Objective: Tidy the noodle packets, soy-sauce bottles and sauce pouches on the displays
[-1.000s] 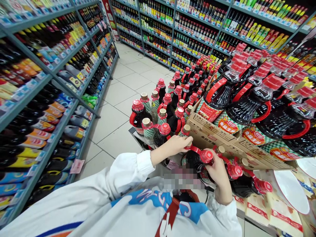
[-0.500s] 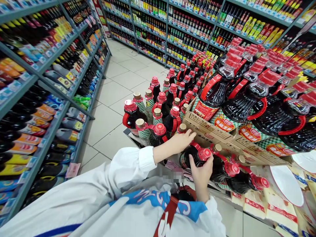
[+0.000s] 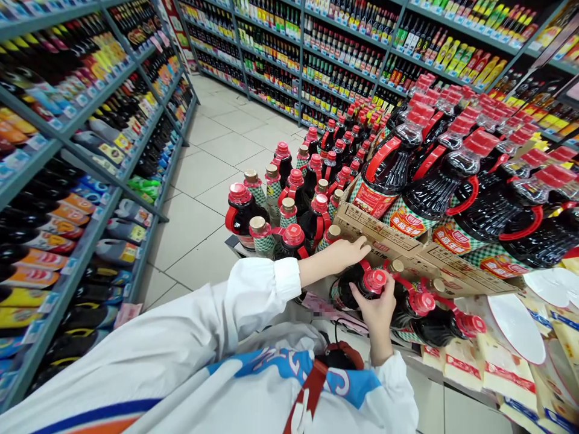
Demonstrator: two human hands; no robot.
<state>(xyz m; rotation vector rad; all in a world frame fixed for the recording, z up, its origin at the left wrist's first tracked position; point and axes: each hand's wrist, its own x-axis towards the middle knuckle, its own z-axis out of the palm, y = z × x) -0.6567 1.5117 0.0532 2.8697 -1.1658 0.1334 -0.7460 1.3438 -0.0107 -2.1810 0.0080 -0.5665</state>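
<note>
My right hand (image 3: 377,307) is closed around the neck of a dark soy sauce bottle (image 3: 350,288) with a red cap, thumb on the near side. That bottle stands slightly tilted at the front edge of the display. Just behind its cap, my left hand (image 3: 346,254) reaches across with fingers stretched toward the cardboard tray (image 3: 389,235); some fingertips are hidden. To the right of the held bottle, several more red-capped bottles (image 3: 423,303) and gold-capped bottles (image 3: 397,267) stand close together. Another red-capped bottle (image 3: 294,236) is left of my left wrist.
Large soy sauce bottles (image 3: 434,199) with red handles are stacked in the cardboard tray. White bowls (image 3: 515,325) and packaged bags (image 3: 506,367) lie at the right. Store shelves (image 3: 131,175) line the left, with more shelves (image 3: 298,66) at the back. Tiled floor (image 3: 208,175) lies between.
My left hand has shifted slightly right, its fingers further over the cardboard tray's front. My right hand keeps its hold on the same bottle, which has barely moved.
</note>
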